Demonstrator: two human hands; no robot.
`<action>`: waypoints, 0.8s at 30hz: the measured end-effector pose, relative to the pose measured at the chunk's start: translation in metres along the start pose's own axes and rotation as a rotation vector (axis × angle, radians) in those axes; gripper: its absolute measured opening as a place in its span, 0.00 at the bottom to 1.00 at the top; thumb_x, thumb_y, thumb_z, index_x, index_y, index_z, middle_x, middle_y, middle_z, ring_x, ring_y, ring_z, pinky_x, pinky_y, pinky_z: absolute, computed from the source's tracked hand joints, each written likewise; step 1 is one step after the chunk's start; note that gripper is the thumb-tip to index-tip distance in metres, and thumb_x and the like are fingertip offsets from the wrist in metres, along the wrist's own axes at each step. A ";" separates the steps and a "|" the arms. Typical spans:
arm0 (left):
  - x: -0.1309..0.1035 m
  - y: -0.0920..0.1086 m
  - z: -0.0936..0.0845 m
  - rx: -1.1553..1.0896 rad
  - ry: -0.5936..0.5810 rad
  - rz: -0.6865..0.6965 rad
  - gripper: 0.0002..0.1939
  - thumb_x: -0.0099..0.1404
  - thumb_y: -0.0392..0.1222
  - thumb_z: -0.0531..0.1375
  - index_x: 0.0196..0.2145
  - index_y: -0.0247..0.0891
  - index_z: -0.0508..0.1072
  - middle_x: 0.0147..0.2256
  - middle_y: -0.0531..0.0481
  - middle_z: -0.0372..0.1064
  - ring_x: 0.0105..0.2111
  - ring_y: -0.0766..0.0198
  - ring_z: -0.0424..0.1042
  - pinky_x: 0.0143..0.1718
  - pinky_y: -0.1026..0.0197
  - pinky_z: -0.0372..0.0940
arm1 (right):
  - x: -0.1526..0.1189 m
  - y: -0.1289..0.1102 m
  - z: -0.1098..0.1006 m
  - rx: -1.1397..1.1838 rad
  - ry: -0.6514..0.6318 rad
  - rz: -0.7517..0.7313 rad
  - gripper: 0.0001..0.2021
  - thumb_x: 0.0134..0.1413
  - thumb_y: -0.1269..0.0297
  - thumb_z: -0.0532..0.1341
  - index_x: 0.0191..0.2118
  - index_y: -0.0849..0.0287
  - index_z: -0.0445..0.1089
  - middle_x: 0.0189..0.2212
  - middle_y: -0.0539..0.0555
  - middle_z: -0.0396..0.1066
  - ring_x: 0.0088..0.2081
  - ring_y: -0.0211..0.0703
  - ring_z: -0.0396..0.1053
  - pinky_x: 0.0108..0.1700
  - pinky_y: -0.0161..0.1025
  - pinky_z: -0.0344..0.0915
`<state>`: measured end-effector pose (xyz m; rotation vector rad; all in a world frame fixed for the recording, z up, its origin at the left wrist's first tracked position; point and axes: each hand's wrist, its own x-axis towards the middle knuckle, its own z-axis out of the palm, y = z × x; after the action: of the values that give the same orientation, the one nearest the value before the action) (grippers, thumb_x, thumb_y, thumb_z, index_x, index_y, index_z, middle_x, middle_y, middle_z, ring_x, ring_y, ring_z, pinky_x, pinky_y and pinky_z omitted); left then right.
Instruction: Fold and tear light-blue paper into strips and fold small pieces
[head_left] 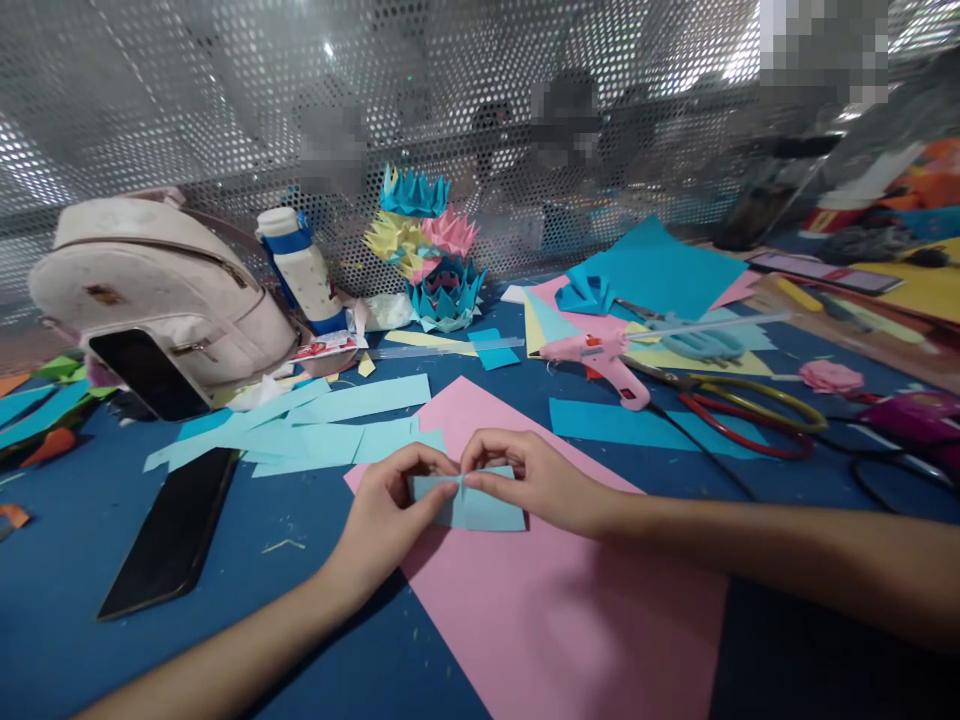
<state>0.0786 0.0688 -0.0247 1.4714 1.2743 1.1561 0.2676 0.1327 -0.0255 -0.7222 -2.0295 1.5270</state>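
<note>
A small light-blue paper piece (491, 510) is pinched between both hands at its upper edge, with a crease near its middle. My left hand (394, 500) grips its left side, thumb in front and fingers behind. My right hand (529, 480) closes on it just right of the crease, so the two thumbs almost meet. Below them a large pink paper sheet (585, 620) lies flat on the blue table (322, 640). Light-blue paper strips (322, 440) overlap to the left, close to my left hand.
Behind stand a pale backpack (157, 280), a bottle (300, 270) and folded paper flowers (431, 250) against a perforated metal screen. A dark phone (172, 530) lies at left; another phone (150, 375) leans on the backpack. To the right are a pink glue gun (600, 360) and scissors (750, 415).
</note>
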 end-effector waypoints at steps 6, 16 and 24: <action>0.000 0.001 0.001 0.002 0.004 -0.025 0.02 0.59 0.36 0.62 0.30 0.38 0.75 0.30 0.51 0.73 0.33 0.63 0.69 0.36 0.63 0.62 | 0.003 0.001 -0.001 -0.004 -0.029 -0.037 0.05 0.58 0.63 0.61 0.35 0.59 0.68 0.33 0.50 0.69 0.36 0.38 0.67 0.40 0.36 0.64; 0.001 0.004 0.001 0.002 -0.007 -0.064 0.03 0.60 0.37 0.61 0.30 0.37 0.75 0.30 0.51 0.72 0.32 0.63 0.69 0.34 0.63 0.61 | 0.004 0.000 -0.001 -0.003 -0.046 -0.059 0.03 0.57 0.66 0.61 0.35 0.59 0.69 0.33 0.50 0.69 0.37 0.38 0.68 0.42 0.35 0.64; 0.001 0.005 0.002 0.028 -0.001 -0.071 0.04 0.59 0.39 0.61 0.29 0.37 0.75 0.30 0.49 0.73 0.32 0.61 0.70 0.35 0.62 0.62 | 0.003 -0.001 -0.001 -0.014 -0.042 -0.041 0.03 0.57 0.66 0.61 0.35 0.59 0.69 0.33 0.50 0.69 0.36 0.38 0.67 0.42 0.36 0.64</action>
<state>0.0814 0.0690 -0.0196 1.4356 1.3356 1.0949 0.2661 0.1353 -0.0245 -0.6552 -2.0747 1.5180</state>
